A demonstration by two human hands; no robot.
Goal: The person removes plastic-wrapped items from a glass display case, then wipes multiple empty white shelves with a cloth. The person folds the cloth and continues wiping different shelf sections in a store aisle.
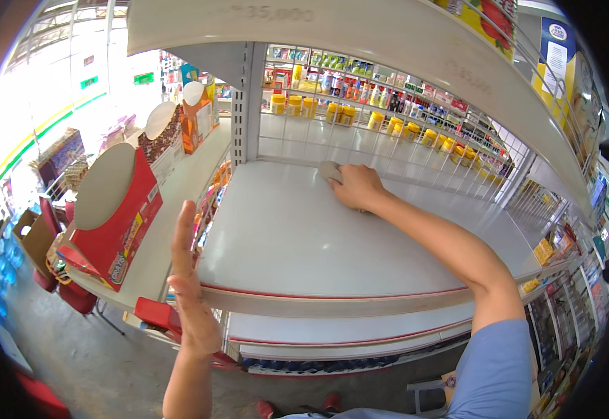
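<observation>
My right hand (pixel 359 187) reaches far across a white metal shelf (pixel 283 235) and grips a grey cloth (pixel 329 172), pressed on the shelf surface towards the back. Most of the cloth is hidden by the hand or bunched under it. My left hand (pixel 192 298) is raised at the shelf's front left corner, seen edge-on with fingers stretched upward. It holds nothing. A wire mesh panel (pixel 309 125) forms the back of the shelf.
Overhead runs the edge of a higher shelf (pixel 362 36). Left stand a red display box (pixel 118 214) and an orange box (pixel 197 120) on a side counter. Yellow-lidded jars (pixel 341 113) line up behind the mesh. Small packets (pixel 550 249) sit at the right. A stool (pixel 424 395) stands below.
</observation>
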